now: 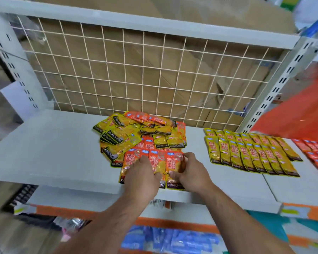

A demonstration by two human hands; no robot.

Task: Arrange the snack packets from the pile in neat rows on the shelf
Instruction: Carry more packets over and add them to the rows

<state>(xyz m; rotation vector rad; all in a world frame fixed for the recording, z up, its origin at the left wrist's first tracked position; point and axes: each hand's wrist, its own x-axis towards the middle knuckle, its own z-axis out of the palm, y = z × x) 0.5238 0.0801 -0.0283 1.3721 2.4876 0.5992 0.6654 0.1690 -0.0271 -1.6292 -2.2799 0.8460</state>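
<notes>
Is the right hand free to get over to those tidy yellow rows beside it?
Probably yes: only bare shelf lies between the right hand and the yellow rows, though its fingers pinch an orange packet.

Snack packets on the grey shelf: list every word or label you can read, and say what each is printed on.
"KONCHEW": black bands of the yellow foil packets in the loose pile.
"KONCHEW": dark bottom bands of the orange foil packets at the front edge of the grey metal shelf.
Red characters and blue tags on all packets: too blurred to read.
Bands on the rowed yellow packets at right: too small to read.
</notes>
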